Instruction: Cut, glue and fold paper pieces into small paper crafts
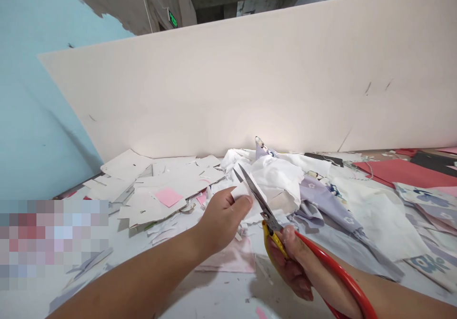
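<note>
My left hand (pixel 222 219) is closed in a pinch on a small white piece of fabric (pixel 250 190), held up over the table. My right hand (pixel 293 262) grips a pair of scissors (pixel 266 212) with yellow and red handles. The steel blades are parted and sit around the edge of the white piece. A red loop of the handle runs back along my right wrist.
A heap of white and floral fabric (pixel 321 190) lies behind the hands. Cut white card pieces (pixel 157 190) and a pink square (pixel 167 196) cover the left. Red sheets (pixel 396 171) lie at the right. A tall pale board (pixel 250 81) leans along the back.
</note>
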### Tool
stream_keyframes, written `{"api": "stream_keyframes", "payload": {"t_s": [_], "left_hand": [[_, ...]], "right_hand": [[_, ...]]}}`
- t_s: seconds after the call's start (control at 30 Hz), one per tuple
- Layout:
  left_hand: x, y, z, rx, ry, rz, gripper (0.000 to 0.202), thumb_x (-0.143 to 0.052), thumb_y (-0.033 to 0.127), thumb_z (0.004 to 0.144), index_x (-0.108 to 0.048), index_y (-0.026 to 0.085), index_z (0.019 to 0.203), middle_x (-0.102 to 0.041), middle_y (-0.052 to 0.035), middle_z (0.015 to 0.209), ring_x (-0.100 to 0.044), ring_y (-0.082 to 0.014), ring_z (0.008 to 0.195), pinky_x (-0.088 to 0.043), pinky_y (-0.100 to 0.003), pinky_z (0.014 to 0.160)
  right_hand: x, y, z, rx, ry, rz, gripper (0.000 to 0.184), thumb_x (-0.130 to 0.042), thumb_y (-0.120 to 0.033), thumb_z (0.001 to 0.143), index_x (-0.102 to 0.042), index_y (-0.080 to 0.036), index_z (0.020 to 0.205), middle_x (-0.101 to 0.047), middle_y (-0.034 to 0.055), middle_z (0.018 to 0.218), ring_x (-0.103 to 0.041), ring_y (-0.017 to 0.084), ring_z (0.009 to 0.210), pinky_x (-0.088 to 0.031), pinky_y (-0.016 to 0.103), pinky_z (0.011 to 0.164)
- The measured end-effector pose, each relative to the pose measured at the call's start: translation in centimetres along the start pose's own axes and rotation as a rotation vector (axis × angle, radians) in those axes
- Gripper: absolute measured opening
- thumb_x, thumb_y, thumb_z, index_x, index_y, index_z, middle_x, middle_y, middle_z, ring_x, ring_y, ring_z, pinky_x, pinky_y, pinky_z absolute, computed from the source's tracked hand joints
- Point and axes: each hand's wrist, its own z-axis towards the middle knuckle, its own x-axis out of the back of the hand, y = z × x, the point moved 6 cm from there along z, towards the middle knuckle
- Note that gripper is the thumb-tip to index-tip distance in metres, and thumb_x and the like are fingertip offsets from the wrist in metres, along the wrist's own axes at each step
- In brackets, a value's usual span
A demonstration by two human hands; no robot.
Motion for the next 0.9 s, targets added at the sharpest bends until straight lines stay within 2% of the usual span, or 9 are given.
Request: {"api": "stream_keyframes", "payload": {"t_s": [0.13, 0.23, 0.5, 0.6, 0.67, 0.7, 0.77, 0.9], "left_hand": [[0.2, 0.0, 0.0, 0.019, 0.031, -0.018, 0.034, -0.046, 0.035, 0.078, -0.025, 0.020, 0.056, -0.019, 0.0071, 0.050, -0.018, -0.0073, 0.047, -0.019, -0.023, 0.045], [0.0, 0.1, 0.0, 0.018, 0.013, -0.028, 0.034, -0.045, 0.033, 0.077, -0.023, 0.020, 0.054, -0.018, 0.0068, 0.049, -0.018, -0.0071, 0.047, -0.019, -0.024, 0.045], [0.2, 0.5, 0.1, 0.025, 0.009, 0.016, 0.034, -0.044, 0.030, 0.075, -0.021, 0.020, 0.051, -0.018, 0.0065, 0.048, -0.017, -0.0074, 0.047, -0.018, -0.023, 0.044], [0.7, 1.5, 0.3, 0.014, -0.087, 0.136, 0.033, -0.043, 0.032, 0.076, -0.029, 0.019, 0.049, -0.025, 0.0061, 0.048, -0.024, -0.0082, 0.047, -0.023, -0.023, 0.047], [0.9, 1.9, 0.4, 0.046, -0.212, 0.216, 0.025, -0.046, 0.035, 0.076, -0.040, 0.019, 0.056, -0.040, 0.0043, 0.056, -0.038, -0.0100, 0.054, -0.030, -0.022, 0.052], [1.2, 2.0, 0.3, 0.077, -0.264, 0.273, 0.024, -0.048, 0.037, 0.075, -0.044, 0.020, 0.060, -0.045, 0.0035, 0.060, -0.040, -0.0106, 0.055, -0.031, -0.023, 0.053], [1.7, 2.1, 0.0, 0.115, -0.354, 0.402, 0.025, -0.051, 0.040, 0.073, -0.046, 0.020, 0.060, -0.044, 0.0036, 0.059, -0.038, -0.0104, 0.051, -0.028, -0.023, 0.049], [1.9, 2.3, -1.0, 0.108, -0.488, 0.484, 0.019, -0.051, 0.034, 0.072, -0.050, 0.020, 0.059, -0.050, 0.0006, 0.061, -0.045, -0.0128, 0.053, -0.029, -0.023, 0.046]], "right_hand": [[0.3, -0.7, -0.1, -0.050, 0.041, -0.168, 0.055, -0.017, -0.071, 0.080, -0.033, -0.021, 0.064, -0.024, -0.0085, 0.051, -0.023, 0.007, 0.042, -0.022, 0.021, 0.040], [0.3, -1.1, -0.1, -0.084, 0.053, -0.242, 0.057, -0.015, -0.074, 0.078, -0.032, -0.021, 0.062, -0.023, -0.0094, 0.048, -0.025, 0.006, 0.039, -0.024, 0.021, 0.039], [1.2, -0.4, 0.6, -0.051, 0.171, -0.156, 0.057, -0.024, -0.074, 0.077, -0.034, -0.021, 0.059, -0.028, -0.0098, 0.043, -0.030, 0.006, 0.034, -0.029, 0.021, 0.038], [2.3, 0.1, 1.1, -0.027, 0.281, -0.092, 0.054, -0.028, -0.071, 0.078, -0.036, -0.021, 0.059, -0.030, -0.0094, 0.043, -0.030, 0.006, 0.035, -0.030, 0.021, 0.038], [3.0, 0.5, 1.4, -0.016, 0.335, -0.010, 0.051, -0.030, -0.068, 0.081, -0.038, -0.021, 0.060, -0.030, -0.0096, 0.042, -0.029, 0.007, 0.035, -0.029, 0.020, 0.036], [3.3, 0.7, 1.7, -0.008, 0.348, 0.047, 0.050, -0.030, -0.066, 0.082, -0.038, -0.021, 0.060, -0.029, -0.0097, 0.042, -0.028, 0.007, 0.034, -0.027, 0.020, 0.035], [3.7, 1.1, 2.1, -0.004, 0.347, 0.166, 0.049, -0.030, -0.063, 0.083, -0.038, -0.021, 0.060, -0.029, -0.0098, 0.042, -0.027, 0.006, 0.033, -0.025, 0.020, 0.034], [3.9, 1.6, 2.4, -0.039, 0.323, 0.273, 0.048, -0.032, -0.062, 0.084, -0.038, -0.021, 0.059, -0.030, -0.0098, 0.041, -0.026, 0.006, 0.032, -0.024, 0.019, 0.032]]}}
